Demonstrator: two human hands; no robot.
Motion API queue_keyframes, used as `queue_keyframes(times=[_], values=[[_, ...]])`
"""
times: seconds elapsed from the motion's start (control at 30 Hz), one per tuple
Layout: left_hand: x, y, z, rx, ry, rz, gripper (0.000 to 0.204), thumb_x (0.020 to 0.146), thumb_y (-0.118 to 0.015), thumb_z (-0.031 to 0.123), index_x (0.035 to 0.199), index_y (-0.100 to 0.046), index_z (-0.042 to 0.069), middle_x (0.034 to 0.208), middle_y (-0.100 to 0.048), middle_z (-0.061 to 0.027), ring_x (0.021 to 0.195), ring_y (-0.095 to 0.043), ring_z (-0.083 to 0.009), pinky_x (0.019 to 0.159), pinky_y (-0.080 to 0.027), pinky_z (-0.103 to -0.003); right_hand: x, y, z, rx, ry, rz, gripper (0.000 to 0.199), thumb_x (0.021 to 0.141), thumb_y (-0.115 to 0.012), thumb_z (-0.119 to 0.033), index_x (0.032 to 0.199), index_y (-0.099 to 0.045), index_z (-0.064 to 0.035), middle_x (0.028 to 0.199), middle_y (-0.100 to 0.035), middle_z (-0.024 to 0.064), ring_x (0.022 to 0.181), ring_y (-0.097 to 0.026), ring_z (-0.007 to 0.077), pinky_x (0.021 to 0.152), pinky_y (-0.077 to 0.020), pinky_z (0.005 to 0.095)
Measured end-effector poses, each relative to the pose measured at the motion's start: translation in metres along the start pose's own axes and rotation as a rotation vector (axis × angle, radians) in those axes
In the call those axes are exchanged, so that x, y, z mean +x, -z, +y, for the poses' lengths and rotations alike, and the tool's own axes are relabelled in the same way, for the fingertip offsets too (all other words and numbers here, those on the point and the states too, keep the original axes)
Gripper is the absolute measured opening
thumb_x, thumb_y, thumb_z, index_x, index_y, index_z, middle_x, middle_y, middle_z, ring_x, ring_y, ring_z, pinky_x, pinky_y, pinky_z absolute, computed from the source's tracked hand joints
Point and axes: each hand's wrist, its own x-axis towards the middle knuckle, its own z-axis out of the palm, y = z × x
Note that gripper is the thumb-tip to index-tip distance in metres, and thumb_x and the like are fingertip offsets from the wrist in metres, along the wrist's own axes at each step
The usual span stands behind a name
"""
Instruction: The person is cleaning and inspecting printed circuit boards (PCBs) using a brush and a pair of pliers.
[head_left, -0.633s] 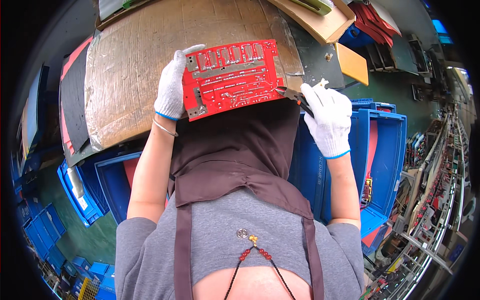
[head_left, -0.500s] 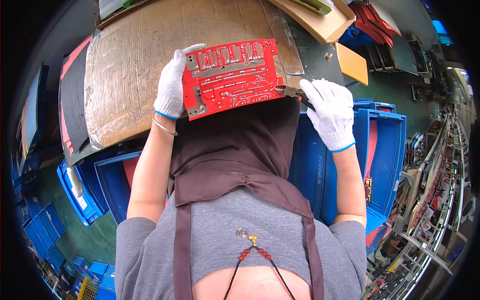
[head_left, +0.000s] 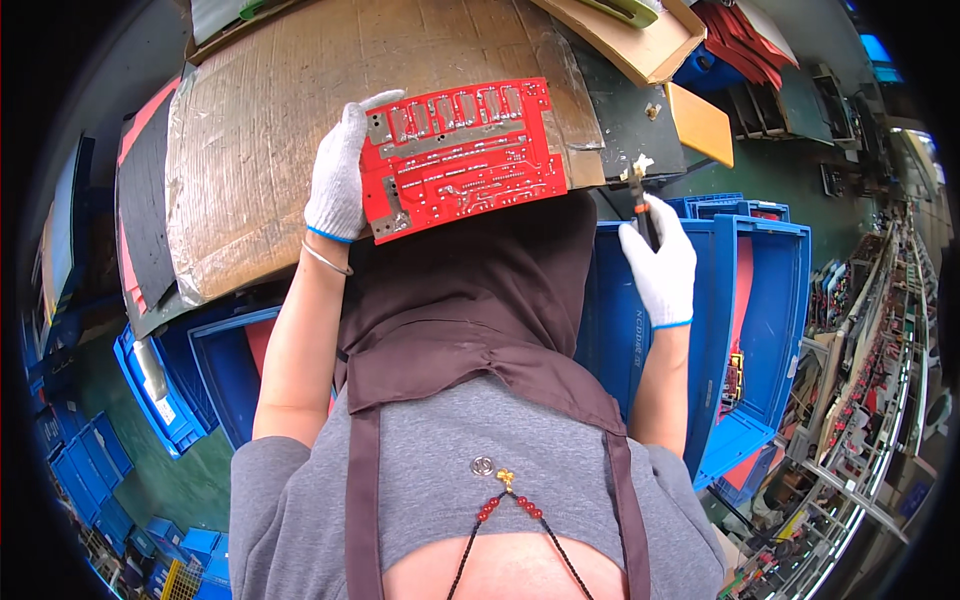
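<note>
My left hand, in a white glove, grips the left edge of a red circuit board and holds it flat above a cardboard-covered worktop. My right hand, also gloved, is closed around a small dark-handled tool whose tip points up. That hand is off to the right of the board and clear of it, over a blue crate. A brown apron covers my lap below the board.
Blue plastic crates stand on the floor at both sides. Open cardboard boxes and an orange sheet lie at the back right. Shelving with parts runs along the right edge.
My right hand has drawn away from the board's right edge, moving right and down with the tool. My left hand and the board have stayed in place.
</note>
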Motion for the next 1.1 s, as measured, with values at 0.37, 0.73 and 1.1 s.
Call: queue_keyframes(times=[0.37, 0.73, 1.1], values=[[-0.040, -0.058, 0.030, 0.272, -0.278, -0.149, 0.033, 0.111, -0.049, 0.010, 0.137, -0.064, -0.002, 0.130, -0.069, -0.0120, 0.118, -0.066, -0.0176, 0.106, -0.051, -0.032, -0.008, -0.042, -0.008, 0.205, -0.024, -0.044, 0.047, 0.098, -0.069, -0.020, 0.140, -0.060, -0.0014, 0.100, -0.069, 0.0079, 0.070, -0.059, 0.0095, 0.062, -0.0503, 0.0274], [-0.006, -0.016, 0.012, 0.129, -0.062, 0.092, 0.040, 0.114, -0.047, 0.028, 0.135, -0.066, 0.000, 0.124, -0.072, -0.0093, 0.110, -0.067, -0.0139, 0.099, -0.054, -0.030, -0.008, -0.041, -0.027, 0.178, 0.163, -0.181, 0.056, 0.094, -0.074, -0.023, 0.142, -0.060, -0.0002, 0.110, -0.073, 0.0146, 0.094, -0.067, 0.0181, 0.090, -0.0539, 0.0330], [-0.007, 0.000, 0.001, 0.063, -0.005, 0.099, 0.050, 0.116, -0.037, 0.038, 0.137, -0.065, 0.001, 0.124, -0.071, -0.0095, 0.110, -0.067, -0.0136, 0.100, -0.055, -0.032, -0.009, -0.038, -0.032, 0.147, 0.044, -0.169, 0.056, 0.091, -0.076, -0.019, 0.141, -0.060, -0.0001, 0.129, -0.070, 0.0163, 0.115, -0.068, 0.0224, 0.102, -0.0512, 0.0336]])
